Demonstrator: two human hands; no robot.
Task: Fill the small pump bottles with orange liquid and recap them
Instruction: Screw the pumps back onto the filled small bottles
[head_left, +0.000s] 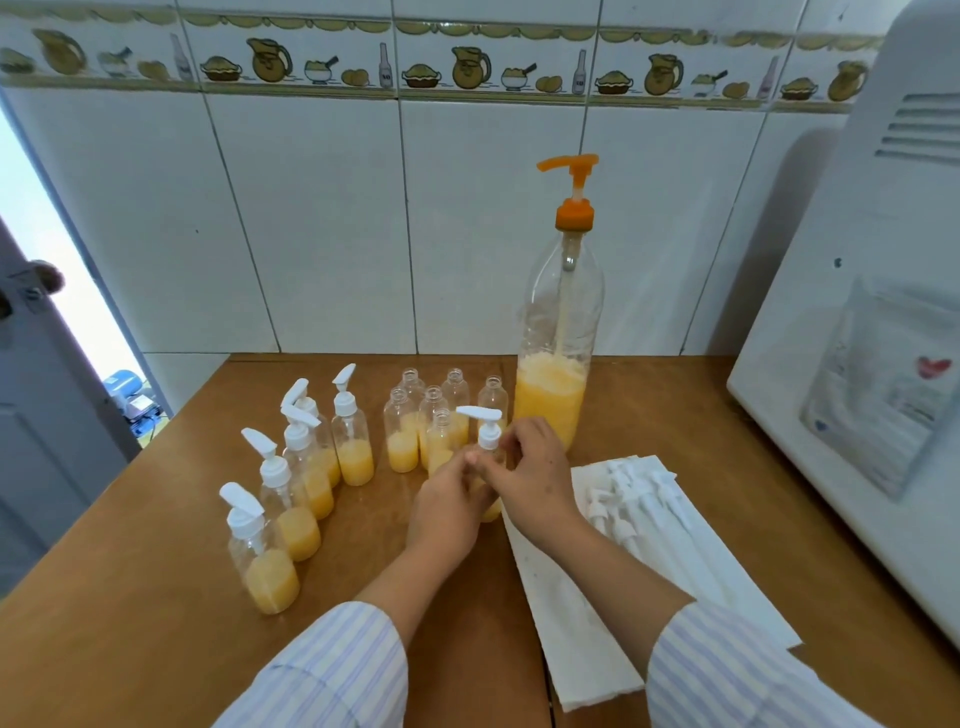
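Head view: no legible writing on any bottle; wall-tile bottle motifs carry marks too small to read. Left hand (449, 501) grips a small pump bottle (491, 506) mid-table, right hand (530, 470) pinching its white pump cap (488, 434). Five capped bottles (291, 499) stand left, open ones (426, 421) behind, large dispenser bottle (558, 332) beside. Spare pumps (639, 501) lie on white paper (571, 623) at right; bare tabletop (130, 597) near left edge

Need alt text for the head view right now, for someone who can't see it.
Both hands, left hand and right hand, hold a small bottle at its white pump cap on a wooden table. Capped bottles stand left, open bottles behind, large pump bottle beyond.
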